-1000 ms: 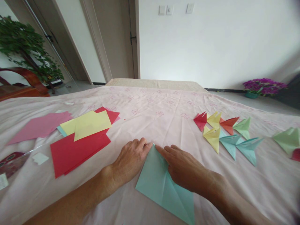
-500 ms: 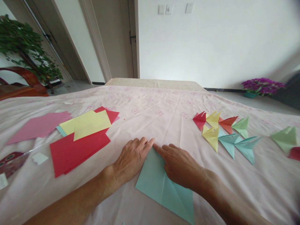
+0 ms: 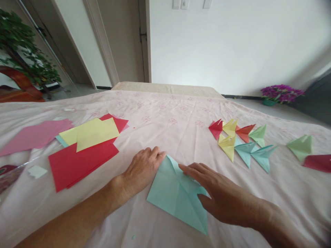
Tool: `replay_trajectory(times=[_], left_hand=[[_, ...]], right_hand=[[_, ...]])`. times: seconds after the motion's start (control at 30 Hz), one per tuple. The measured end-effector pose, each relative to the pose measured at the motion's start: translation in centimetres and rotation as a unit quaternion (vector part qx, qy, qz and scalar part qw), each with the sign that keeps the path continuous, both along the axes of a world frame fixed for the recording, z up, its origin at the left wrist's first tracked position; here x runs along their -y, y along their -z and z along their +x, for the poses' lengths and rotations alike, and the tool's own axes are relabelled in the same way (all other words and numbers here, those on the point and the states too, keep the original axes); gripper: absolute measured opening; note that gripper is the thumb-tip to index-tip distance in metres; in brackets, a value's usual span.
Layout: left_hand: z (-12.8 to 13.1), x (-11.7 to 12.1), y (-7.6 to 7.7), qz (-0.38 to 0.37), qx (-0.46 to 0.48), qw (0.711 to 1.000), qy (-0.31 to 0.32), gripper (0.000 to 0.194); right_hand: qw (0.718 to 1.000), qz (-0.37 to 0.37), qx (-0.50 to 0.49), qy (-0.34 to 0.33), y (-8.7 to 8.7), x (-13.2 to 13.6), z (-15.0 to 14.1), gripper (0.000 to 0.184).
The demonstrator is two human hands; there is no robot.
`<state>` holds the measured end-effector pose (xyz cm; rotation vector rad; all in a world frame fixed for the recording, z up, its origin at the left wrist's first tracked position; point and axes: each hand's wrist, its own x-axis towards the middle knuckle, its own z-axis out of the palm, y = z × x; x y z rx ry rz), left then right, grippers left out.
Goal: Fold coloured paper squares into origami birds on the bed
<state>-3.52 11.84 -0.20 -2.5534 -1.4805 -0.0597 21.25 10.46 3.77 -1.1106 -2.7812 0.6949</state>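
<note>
A folded sheet of turquoise paper (image 3: pixel 168 194) lies on the cloth in front of me, with creases running down from its narrow upper tip. My left hand (image 3: pixel 144 167) is at that tip, its fingers bent and pressed together on the paper's upper left edge; its thumb is mostly hidden. On the other side, my right hand (image 3: pixel 219 193) hovers at the paper's right edge. Its thumb is apart from the outstretched fingers, and the fingertips are near or touching the fold.
To the left lie red sheets (image 3: pixel 82 165), yellow sheets (image 3: pixel 98 132) and pink sheets (image 3: pixel 36 136). Several folded paper pieces (image 3: pixel 243 151) stand in rows at right, with a green folded piece (image 3: pixel 301 146) and a red folded piece (image 3: pixel 318 162) beyond. Pink flowered cloth (image 3: pixel 160 120) covers the surface.
My right hand has drawn back from the paper's tip toward the right and spread its thumb away. My left hand has stayed at the tip. The view has shifted slightly.
</note>
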Motion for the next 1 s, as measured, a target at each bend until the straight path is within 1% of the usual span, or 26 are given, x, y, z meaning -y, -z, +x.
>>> replay_trajectory(times=[0.07,0.17,0.27,0.37,0.5,0.67,0.9,1.0], left_hand=[[0.0,0.0,0.1,0.003,-0.005,1.000,-0.001,0.035],[0.1,0.0,0.1,0.008,-0.011,1.000,-0.002,0.036],[0.0,0.0,0.1,0.009,-0.015,1.000,0.000,0.037],[0.0,0.0,0.0,0.008,-0.013,1.000,0.003,0.039],[0.0,0.0,0.1,0.004,-0.012,1.000,0.004,0.040],[0.0,-0.1,0.3,0.013,-0.019,1.000,0.006,0.043],[0.0,-0.1,0.2,0.020,-0.031,0.999,0.007,0.043],[0.0,0.0,0.2,0.021,-0.031,0.999,0.008,0.043]], right_hand=[[0.999,0.030,0.010,0.016,0.5,0.7,-0.2,0.069],[0.995,0.089,0.031,0.031,1.9,1.1,-0.6,0.047],[0.990,0.142,0.012,0.023,3.1,0.8,-0.2,0.039],[0.984,0.175,-0.006,0.016,3.9,0.4,0.7,0.035],[0.979,0.202,-0.011,0.009,4.3,0.2,1.1,0.033],[0.978,0.210,0.003,0.017,4.3,0.2,1.3,0.034],[0.978,0.204,-0.006,0.032,4.4,0.2,1.5,0.033],[0.977,0.211,0.009,0.028,4.2,0.2,1.4,0.032]])
